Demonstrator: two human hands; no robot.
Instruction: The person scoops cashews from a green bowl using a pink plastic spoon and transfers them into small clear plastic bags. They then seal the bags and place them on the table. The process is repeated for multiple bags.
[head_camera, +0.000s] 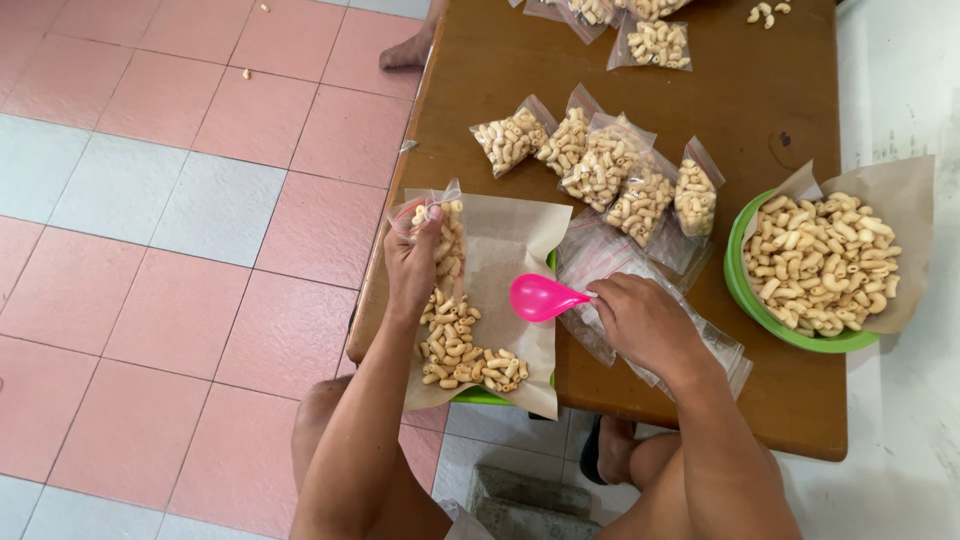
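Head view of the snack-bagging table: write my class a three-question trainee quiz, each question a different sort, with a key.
1. True or false: the right hand holds a pink scoop.
2. What does the left hand hold? A) a small clear bag with snacks in it B) a green lid C) a knife
3. Fill in: the green bowl on the table is lined with brown ____.

Key: 1 true; 2 A; 3 paper.
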